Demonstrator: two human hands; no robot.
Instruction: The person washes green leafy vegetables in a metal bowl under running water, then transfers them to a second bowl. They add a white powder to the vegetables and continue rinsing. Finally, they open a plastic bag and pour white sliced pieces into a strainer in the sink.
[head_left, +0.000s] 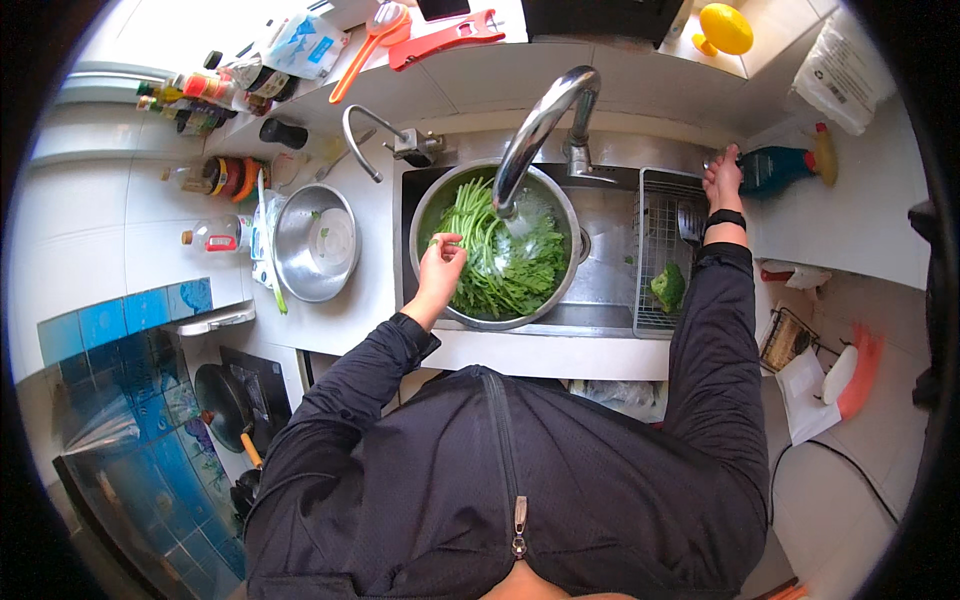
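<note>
My left hand (441, 268) hovers at the left rim of a round stainless-steel basin (424, 196), fingers loosely curled and apart, with a small green speck on one finger. Long-stemmed leafy greens (480, 255) fill the basin, which sits in the sink. Water runs onto them from the chrome faucet (536, 127). Over at the sink's back right corner, my right hand (723, 180) is beside a blue-green bottle (772, 171); a bit of shiny metal shows at its fingers, and its grip is unclear. Below it, a wire rack (640, 255) holds a slotted turner (688, 223) and a broccoli floret (667, 286).
A steel bowl (289, 240) with scraps inside stands on the left counter, a green onion (274, 277) alongside. Behind it rises a small curved tap (360, 139). Bottles (214, 94) crowd the back left ledge. A frying pan (223, 405) is at lower left.
</note>
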